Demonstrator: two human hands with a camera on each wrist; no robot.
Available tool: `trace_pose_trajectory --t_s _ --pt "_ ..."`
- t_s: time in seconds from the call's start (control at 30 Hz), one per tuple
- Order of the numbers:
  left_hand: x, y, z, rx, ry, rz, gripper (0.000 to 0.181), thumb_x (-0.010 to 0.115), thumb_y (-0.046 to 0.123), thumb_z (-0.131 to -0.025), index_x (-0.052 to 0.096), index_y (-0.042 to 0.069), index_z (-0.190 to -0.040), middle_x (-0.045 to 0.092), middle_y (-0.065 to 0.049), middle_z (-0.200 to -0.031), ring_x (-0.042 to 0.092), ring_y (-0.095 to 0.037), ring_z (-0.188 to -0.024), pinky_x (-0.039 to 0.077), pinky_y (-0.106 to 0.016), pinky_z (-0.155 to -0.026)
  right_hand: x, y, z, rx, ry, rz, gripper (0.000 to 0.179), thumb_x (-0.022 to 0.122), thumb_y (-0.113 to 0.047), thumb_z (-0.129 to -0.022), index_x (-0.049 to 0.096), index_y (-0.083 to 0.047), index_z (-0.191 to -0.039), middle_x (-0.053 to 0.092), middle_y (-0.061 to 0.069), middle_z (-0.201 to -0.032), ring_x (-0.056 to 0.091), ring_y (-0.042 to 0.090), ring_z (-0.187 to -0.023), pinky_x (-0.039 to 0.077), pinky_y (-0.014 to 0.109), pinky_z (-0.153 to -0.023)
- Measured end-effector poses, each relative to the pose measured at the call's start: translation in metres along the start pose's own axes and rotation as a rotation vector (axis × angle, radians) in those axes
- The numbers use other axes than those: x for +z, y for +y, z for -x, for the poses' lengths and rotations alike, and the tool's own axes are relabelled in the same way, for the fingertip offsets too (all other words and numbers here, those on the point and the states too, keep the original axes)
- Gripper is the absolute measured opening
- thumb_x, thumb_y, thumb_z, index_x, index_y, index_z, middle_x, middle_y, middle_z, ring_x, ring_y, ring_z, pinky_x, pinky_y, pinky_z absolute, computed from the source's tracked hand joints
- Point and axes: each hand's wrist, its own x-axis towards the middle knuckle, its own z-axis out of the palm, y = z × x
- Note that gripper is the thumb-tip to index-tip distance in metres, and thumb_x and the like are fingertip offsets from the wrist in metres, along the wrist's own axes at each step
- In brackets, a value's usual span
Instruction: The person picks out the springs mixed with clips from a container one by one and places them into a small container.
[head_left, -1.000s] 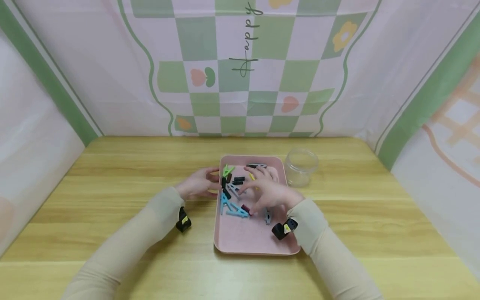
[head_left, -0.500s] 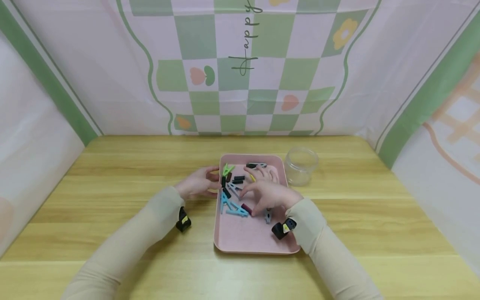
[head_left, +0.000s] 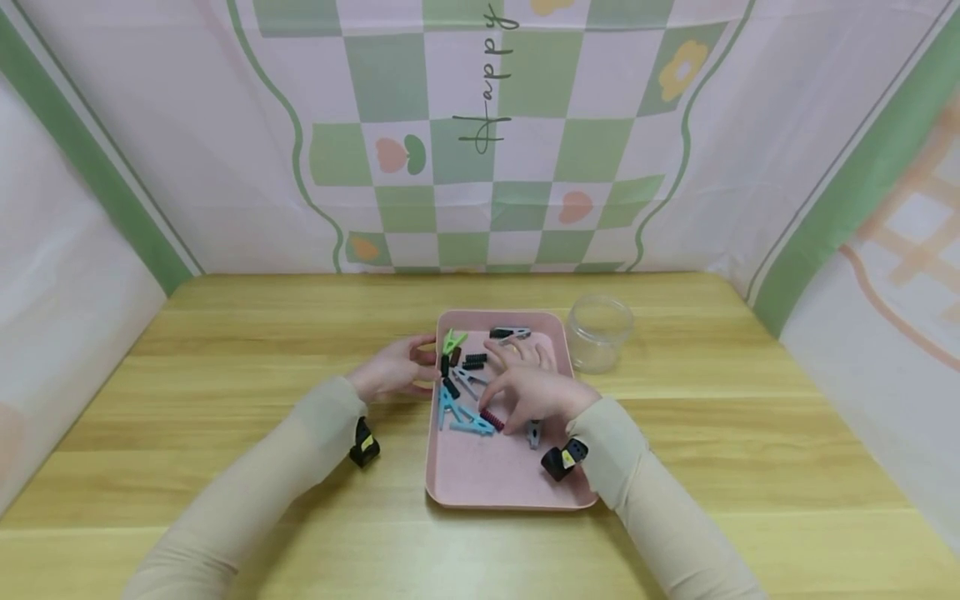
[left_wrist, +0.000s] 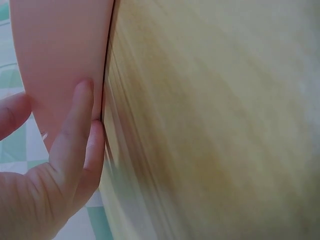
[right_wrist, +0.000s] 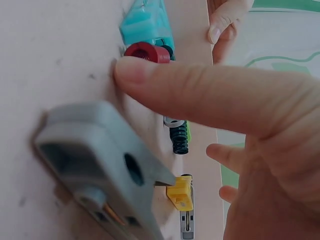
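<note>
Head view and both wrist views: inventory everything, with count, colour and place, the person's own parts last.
Table: one, yellowish wood, under everything
Cloth: white with green checks, behind the table
Tray: one, pink, on the table
Jar: one, clear, right of the tray
Green clip: one, bright green, tray's far left
Blue clips: two, light blue, tray's left side
Grey clips: at least three, grey, spread in the tray
Yellow piece: one, yellow, in the tray
Black coils: at least four, black, tray's left half
Brown coil: one, brown, tray's far left
Dark red coil: one, dark red, beside the blue clips
Wrist cameras: two, black, at the wrists
Sleeves: two, beige, on the arms
Left hand: one, at the tray's left rim
Right hand: one, at the dark red coil
</note>
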Motion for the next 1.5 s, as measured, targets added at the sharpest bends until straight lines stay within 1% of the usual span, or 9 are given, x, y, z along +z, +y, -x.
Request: trace_pose_trajectory --t_s 0.2,0.37,0.63,0.87,0.97,1.1,1.23,1.5 --pt "0.0005 0.0009 0.0021 0.006 -0.003 0.002 0.069 0.049 -0.004 -0.094 0.014 0.006 -0.151 0.032 -0.026 -0.146 0.044 -0.040 -0.127 0.050 -0.049 -0.096 -0.0016 -0.0030 0.0008 0.017 0.001 -0.021 0.033 0.084 -0.016 -0.065 0.074 -0.031 -0.093 0.009 0.015 -0.159 -0.005 0.048 -0.142 -0.008 0.073 -0.106" --pt "0.0006 0.0004 0.0009 0.010 -0.001 0.002 0.069 0.049 -0.005 -0.093 0.014 0.006 -0.151 0.032 -0.026 -0.146 0.045 -0.039 -0.127 0.051 -0.049 -0.095 -0.0025 -0.0047 0.0011 0.021 -0.001 -0.025 0.032 0.083 -0.015 -0.066 0.074 -0.030 -0.093 0.010 0.015 -0.159 -0.005 0.047 -0.142 -0.008 0.073 -0.107" --pt "0.0007 -0.0009 0.0005 0.006 0.006 -0.005 0.069 0.050 -0.004 -0.093 0.016 0.008 -0.151 0.033 -0.026 -0.146 0.045 -0.039 -0.126 0.052 -0.047 -0.093 -0.0036 -0.0056 0.0023 -0.003 0.003 -0.007 0.032 0.083 -0.014 -0.066 0.075 -0.028 -0.094 0.011 0.018 -0.158 -0.003 0.050 -0.141 -0.007 0.073 -0.107" --pt "0.0013 -0.0013 0.0002 0.005 0.014 -0.012 0.069 0.051 -0.004 -0.093 0.016 0.008 -0.151 0.034 -0.026 -0.145 0.046 -0.039 -0.125 0.053 -0.047 -0.092 -0.0029 -0.0052 0.0026 -0.010 0.012 0.002 0.031 0.083 -0.016 -0.066 0.075 -0.027 -0.094 0.012 0.017 -0.158 -0.002 0.049 -0.141 -0.008 0.071 -0.108" --pt "0.0019 -0.0007 0.0007 -0.003 0.020 -0.018 0.069 0.051 -0.003 -0.093 0.017 0.009 -0.151 0.035 -0.025 -0.145 0.047 -0.039 -0.125 0.053 -0.046 -0.092 -0.0028 -0.0050 0.0025 -0.014 0.019 0.009 0.031 0.083 -0.016 -0.066 0.075 -0.027 -0.094 0.012 0.018 -0.158 -0.001 0.050 -0.141 -0.006 0.073 -0.107" --pt "0.0020 -0.0005 0.0016 -0.001 0.017 -0.016 0.069 0.051 -0.003 -0.093 0.016 0.008 -0.151 0.034 -0.025 -0.145 0.047 -0.039 -0.125 0.053 -0.046 -0.092 -0.0023 -0.0039 0.0017 -0.021 0.028 0.015 0.031 0.083 -0.017 -0.066 0.075 -0.028 -0.094 0.013 0.019 -0.157 0.000 0.052 -0.140 -0.005 0.075 -0.106" --pt "0.0019 -0.0011 0.0006 0.002 0.013 -0.006 0.069 0.050 -0.003 -0.094 0.015 0.007 -0.152 0.034 -0.026 -0.145 0.047 -0.039 -0.125 0.053 -0.046 -0.092 -0.0024 -0.0029 0.0007 -0.024 0.033 -0.003 0.031 0.083 -0.017 -0.066 0.075 -0.027 -0.095 0.013 0.020 -0.157 0.000 0.052 -0.139 -0.006 0.075 -0.105" --pt "0.0009 -0.0013 0.0000 -0.003 0.015 -0.001 0.071 0.051 -0.003 -0.093 0.014 0.011 -0.152 0.034 -0.025 -0.145 0.046 -0.039 -0.125 0.053 -0.047 -0.092 -0.0022 -0.0012 -0.0004 -0.012 0.056 -0.022 0.033 0.084 -0.020 -0.066 0.074 -0.026 -0.096 0.013 0.017 -0.158 -0.002 0.051 -0.140 -0.008 0.074 -0.105"
